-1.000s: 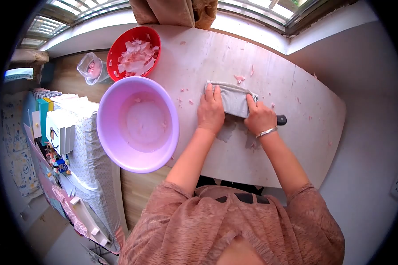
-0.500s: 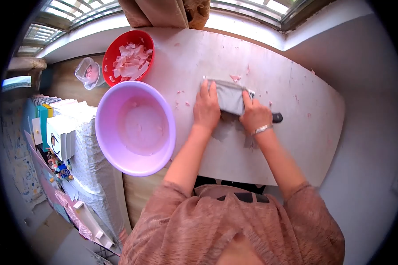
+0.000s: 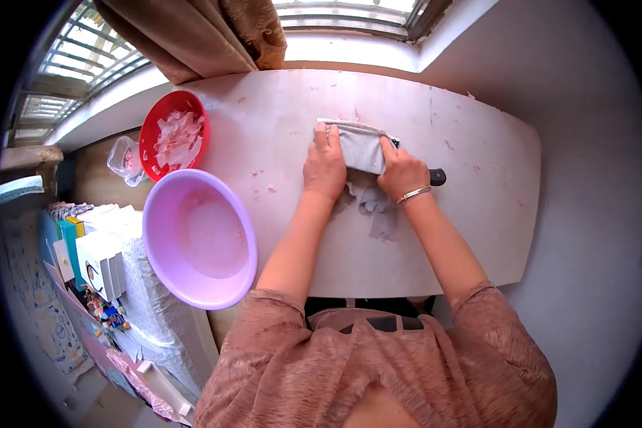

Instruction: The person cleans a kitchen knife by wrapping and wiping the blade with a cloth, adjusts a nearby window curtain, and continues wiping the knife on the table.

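Note:
A grey cloth [image 3: 362,148] is stretched over a flat, broad thing on the white table, with a thin pale edge along its far side. My left hand [image 3: 325,167] grips the left end, two fingers laid over the top and the thumb out of sight. At the right end my right hand [image 3: 404,175] holds the cloth, its index finger reaching to the far edge. A black knife handle [image 3: 437,177] sticks out past my right hand; its blade cannot be seen. Loose, thin grey cloth ends [image 3: 379,210] hang toward me between my wrists.
A purple basin [image 3: 157,246] stands at the left, beside a red bowl [image 3: 205,135] of pale pink shavings. A clear plastic bag [image 3: 121,160] lies left of the bowl. Pink scraps dot the white table [image 3: 478,214]. A curtain [image 3: 192,36] hangs at the far edge.
The camera view has shifted, so the bowl and basin sit lower and further left. Both hands keep hold of the cloth; more of its loose ends shows between my wrists.

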A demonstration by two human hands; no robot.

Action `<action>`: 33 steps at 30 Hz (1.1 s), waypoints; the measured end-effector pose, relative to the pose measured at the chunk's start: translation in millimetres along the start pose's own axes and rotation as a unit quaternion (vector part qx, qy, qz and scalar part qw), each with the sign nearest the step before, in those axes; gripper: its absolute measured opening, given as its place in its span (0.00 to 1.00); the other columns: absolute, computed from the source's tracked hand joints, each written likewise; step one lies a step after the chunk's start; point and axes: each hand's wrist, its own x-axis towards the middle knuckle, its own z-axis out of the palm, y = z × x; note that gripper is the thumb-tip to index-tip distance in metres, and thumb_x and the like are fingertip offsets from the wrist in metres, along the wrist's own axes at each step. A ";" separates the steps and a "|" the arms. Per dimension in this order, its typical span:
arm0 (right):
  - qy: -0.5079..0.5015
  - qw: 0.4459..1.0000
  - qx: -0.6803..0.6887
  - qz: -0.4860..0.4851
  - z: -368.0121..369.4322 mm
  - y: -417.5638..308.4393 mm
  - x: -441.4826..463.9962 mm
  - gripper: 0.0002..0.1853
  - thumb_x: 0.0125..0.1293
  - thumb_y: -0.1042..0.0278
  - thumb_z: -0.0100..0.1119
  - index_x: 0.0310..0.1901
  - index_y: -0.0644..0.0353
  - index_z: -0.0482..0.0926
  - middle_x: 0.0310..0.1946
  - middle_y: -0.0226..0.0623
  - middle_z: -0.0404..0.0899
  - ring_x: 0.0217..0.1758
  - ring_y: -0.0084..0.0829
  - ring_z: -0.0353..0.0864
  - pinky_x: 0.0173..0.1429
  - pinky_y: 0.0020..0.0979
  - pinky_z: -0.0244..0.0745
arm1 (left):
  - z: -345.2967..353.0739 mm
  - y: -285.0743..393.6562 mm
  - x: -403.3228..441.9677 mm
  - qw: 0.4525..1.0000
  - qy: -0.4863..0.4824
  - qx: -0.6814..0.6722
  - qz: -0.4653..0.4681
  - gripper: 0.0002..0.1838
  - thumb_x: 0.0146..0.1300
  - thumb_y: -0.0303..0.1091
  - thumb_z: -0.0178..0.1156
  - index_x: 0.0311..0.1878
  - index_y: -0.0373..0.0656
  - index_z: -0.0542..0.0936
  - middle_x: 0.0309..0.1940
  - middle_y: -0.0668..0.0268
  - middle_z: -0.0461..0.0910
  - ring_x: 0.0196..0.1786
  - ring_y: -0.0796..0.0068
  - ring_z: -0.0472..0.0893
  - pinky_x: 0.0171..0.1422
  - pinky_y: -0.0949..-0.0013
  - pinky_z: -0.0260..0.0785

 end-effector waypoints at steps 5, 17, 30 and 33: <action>-0.050 0.998 0.016 0.046 -0.6 10.7 -59.3 0.37 0.37 0.73 0.56 0.57 0.49 0.67 0.26 0.41 0.73 0.25 0.42 0.78 0.32 0.40 0.76 | 13.2 18.4 -41.4 0.999 -0.024 0.010 0.042 0.25 0.53 0.22 0.48 0.58 0.36 0.63 0.59 0.53 0.58 0.43 0.54 0.73 0.42 0.60 0.72; -0.030 0.994 0.062 0.081 -8.8 35.9 -84.9 0.36 0.40 0.73 0.52 0.59 0.54 0.65 0.25 0.44 0.73 0.24 0.44 0.78 0.31 0.41 0.76 | 22.7 46.6 -40.7 0.994 -0.059 0.003 0.096 0.27 0.51 0.22 0.49 0.58 0.35 0.62 0.60 0.51 0.57 0.43 0.53 0.73 0.42 0.59 0.73; -0.054 0.989 0.050 0.130 -11.6 56.7 -94.1 0.32 0.43 0.72 0.51 0.57 0.55 0.66 0.28 0.44 0.74 0.27 0.45 0.78 0.33 0.41 0.75 | 28.8 72.3 -38.9 0.989 -0.072 0.014 0.127 0.27 0.52 0.22 0.47 0.58 0.34 0.61 0.59 0.52 0.58 0.43 0.55 0.74 0.40 0.60 0.73; -0.056 0.989 0.058 0.126 -7.3 64.4 -107.2 0.33 0.43 0.72 0.51 0.58 0.55 0.66 0.28 0.44 0.74 0.27 0.44 0.78 0.32 0.41 0.75 | 31.5 78.6 -46.5 0.986 -0.085 0.021 0.139 0.27 0.52 0.22 0.47 0.59 0.34 0.60 0.60 0.50 0.57 0.44 0.54 0.74 0.40 0.60 0.73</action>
